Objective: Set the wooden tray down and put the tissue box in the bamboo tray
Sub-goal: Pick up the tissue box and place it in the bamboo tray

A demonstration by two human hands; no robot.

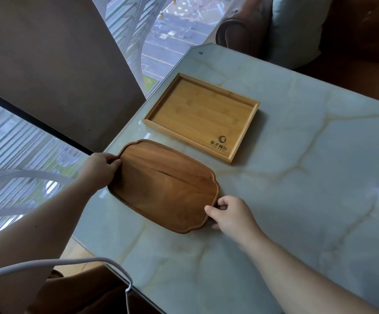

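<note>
Left hand and right hand are pinching opposite ends of the wooden tray, which should be going flat onto the tabletop before either lets go.

Marble table lay bare to the right of both trays, open to a hand. Wooden tray sat near the bamboo tray, a narrow strip between them. Left table edge ran close beside both trays. Bamboo tray interior unobstructed.

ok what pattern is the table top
Pale green-white marble look with tan veins, on the table; it shows in the head view.
</note>
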